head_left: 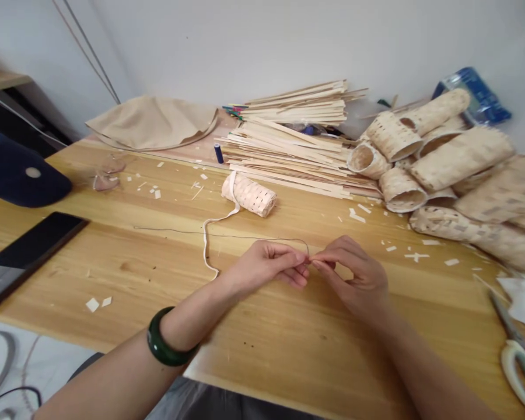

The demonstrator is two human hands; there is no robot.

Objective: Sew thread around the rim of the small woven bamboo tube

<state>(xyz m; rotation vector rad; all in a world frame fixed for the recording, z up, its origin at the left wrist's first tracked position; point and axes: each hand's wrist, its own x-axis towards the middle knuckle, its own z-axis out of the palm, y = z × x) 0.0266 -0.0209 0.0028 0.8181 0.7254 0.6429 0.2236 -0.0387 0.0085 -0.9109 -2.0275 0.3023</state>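
My left hand point(284, 263) and my right hand point(354, 268) meet fingertip to fingertip above the wooden table. Both pinch at the end of a thin dark thread point(227, 236), which loops up over the left fingers and trails away to the left across the tabletop. Whether a needle is between the fingertips is too small to make out. Beyond my left hand lies a small woven cylinder point(254, 195) of pale strips. A white cord point(205, 239) runs from its left end down toward my left wrist, which wears a dark green bangle point(157, 338).
Bundles of thin wooden strips point(289, 151) lie along the wall, with a blue thread spool point(219, 153) beside them. Woven tubes point(459, 157) are piled at right. Scissors point(518, 344) rest at the right edge. A phone point(39, 245) and a navy cap point(21, 175) are at left.
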